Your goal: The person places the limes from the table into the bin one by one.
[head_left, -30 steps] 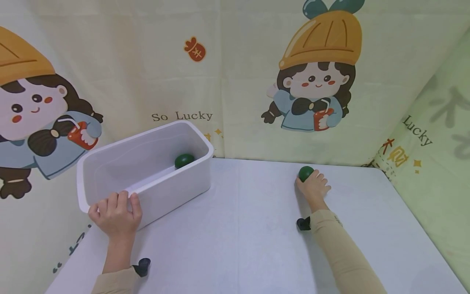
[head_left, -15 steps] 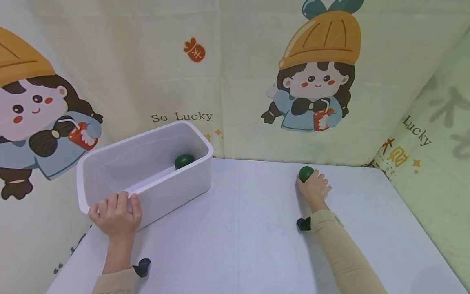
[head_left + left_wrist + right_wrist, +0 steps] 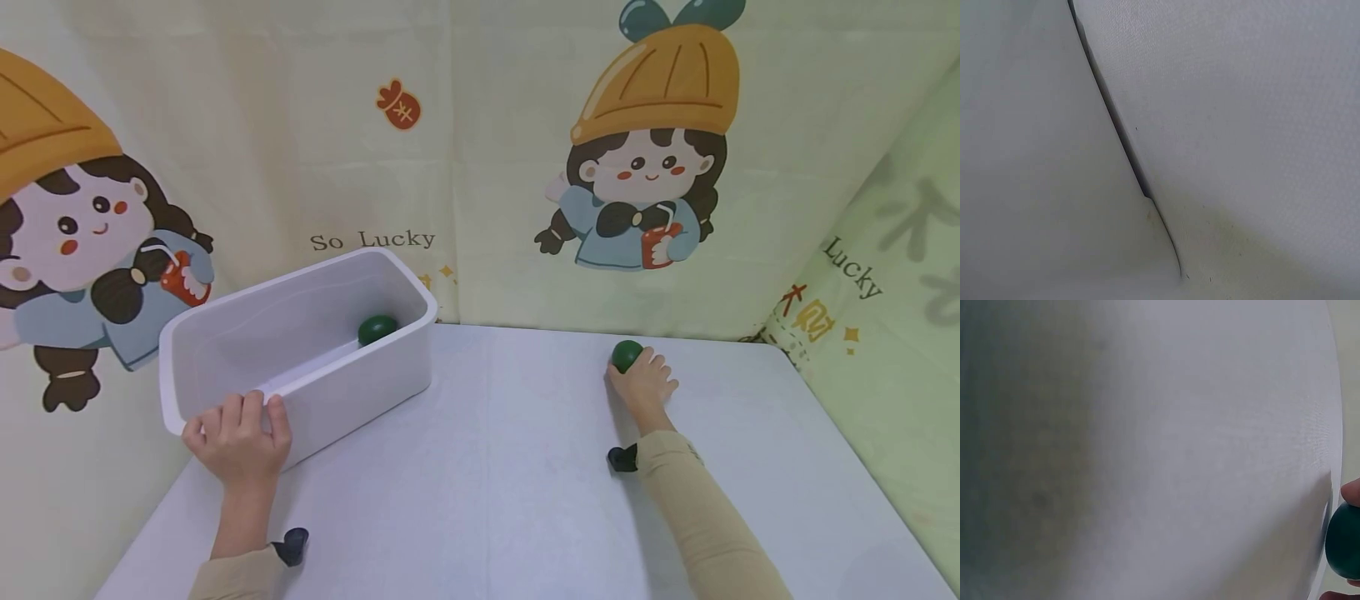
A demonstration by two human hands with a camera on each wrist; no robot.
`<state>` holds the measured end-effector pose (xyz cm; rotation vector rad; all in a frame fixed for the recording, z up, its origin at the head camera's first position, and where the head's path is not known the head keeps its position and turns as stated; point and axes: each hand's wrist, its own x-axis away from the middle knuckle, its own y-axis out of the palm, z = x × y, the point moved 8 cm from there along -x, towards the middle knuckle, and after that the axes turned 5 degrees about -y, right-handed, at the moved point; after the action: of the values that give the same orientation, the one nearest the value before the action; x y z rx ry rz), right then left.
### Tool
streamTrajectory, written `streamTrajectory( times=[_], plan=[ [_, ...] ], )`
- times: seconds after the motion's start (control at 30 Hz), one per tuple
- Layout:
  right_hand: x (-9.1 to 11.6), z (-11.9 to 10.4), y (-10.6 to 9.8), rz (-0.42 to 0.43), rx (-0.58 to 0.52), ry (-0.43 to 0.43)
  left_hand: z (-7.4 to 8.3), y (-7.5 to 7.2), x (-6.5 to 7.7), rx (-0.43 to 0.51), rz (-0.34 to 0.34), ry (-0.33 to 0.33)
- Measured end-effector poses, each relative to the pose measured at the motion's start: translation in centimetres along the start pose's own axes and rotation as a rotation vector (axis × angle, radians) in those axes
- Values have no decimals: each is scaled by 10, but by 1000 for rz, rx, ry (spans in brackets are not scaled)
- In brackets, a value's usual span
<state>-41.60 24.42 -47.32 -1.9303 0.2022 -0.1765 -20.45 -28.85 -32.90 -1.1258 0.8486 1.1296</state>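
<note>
At the left of the head view, my left hand (image 3: pixel 240 446) grips the near rim of a long white plastic box (image 3: pixel 363 400), fingers hooked over the edge. Inside the box, toward its right end, lies a smooth dark green oval object (image 3: pixel 377 329). Far to the right, near the back edge of the table, my right hand (image 3: pixel 645 387) holds a similar smooth green ball (image 3: pixel 626 355) between thumb and fingers. The right wrist view catches part of this ball (image 3: pixel 1346 540) at its right edge, with fingertips around it. Only pale surfaces show in the left wrist view.
A white table (image 3: pixel 480 467) stretches between the hands. Behind it hangs a printed cloth (image 3: pixel 495 167) with cartoon figures, close to the back of the box. Another cloth wall (image 3: pixel 885 333) borders the right side.
Both hands, the box and the green objects keep practically the same places. The cloth's cartoon figure at the far left has shifted to the right.
</note>
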Motion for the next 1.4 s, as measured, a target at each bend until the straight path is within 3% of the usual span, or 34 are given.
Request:
streamTrajectory(
  times=[0.4, 0.77, 1.4],
  plan=[
    [-3, -12, -6, 17, 9, -29, -6, 11, -5, 12, -46, -12],
    [1, -26, -17, 75, 60, -93, -2, 10, -8, 20, 3, -10],
    [17, -66, -36, 183, 76, -185, 1, 8, -7, 10, 26, -11]
  ],
)
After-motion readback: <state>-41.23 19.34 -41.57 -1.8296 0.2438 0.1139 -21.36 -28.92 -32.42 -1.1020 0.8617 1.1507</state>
